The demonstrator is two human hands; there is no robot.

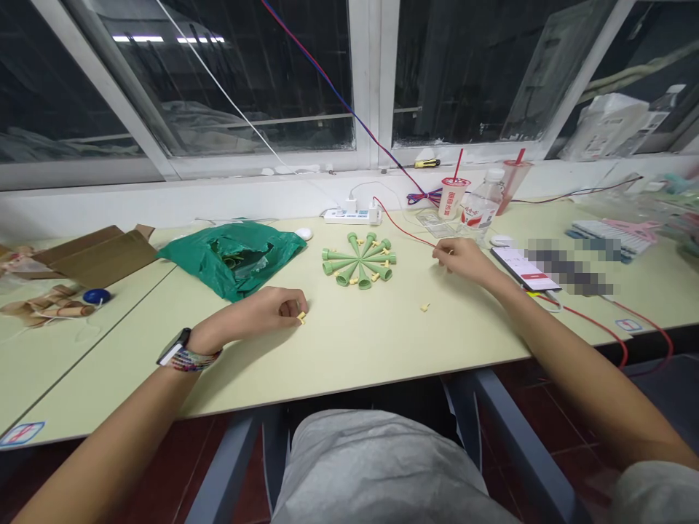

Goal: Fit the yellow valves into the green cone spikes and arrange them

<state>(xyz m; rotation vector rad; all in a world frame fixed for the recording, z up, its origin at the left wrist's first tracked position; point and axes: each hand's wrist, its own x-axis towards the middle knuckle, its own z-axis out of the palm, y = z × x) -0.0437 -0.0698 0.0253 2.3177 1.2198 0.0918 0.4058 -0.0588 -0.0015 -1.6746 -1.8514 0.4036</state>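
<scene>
My left hand rests low over the table, with thumb and fingertips pinching a small yellow plastic piece. My right hand is at the far right of the middle, its fingers curled together beside the red cable. Whether they grip the cable or something small is hidden. Between the hands, several green cone-shaped plastic pieces lie in a ring, narrow tips meeting at the centre and wide ends outward. Small yellow pieces sit in the gaps between them. Another loose yellow piece lies nearer the front edge.
A torn green plastic bag and a cardboard box are at left, near wooden parts with a blue ball. Behind stands a power strip. To the right are a cup, a water bottle and a phone.
</scene>
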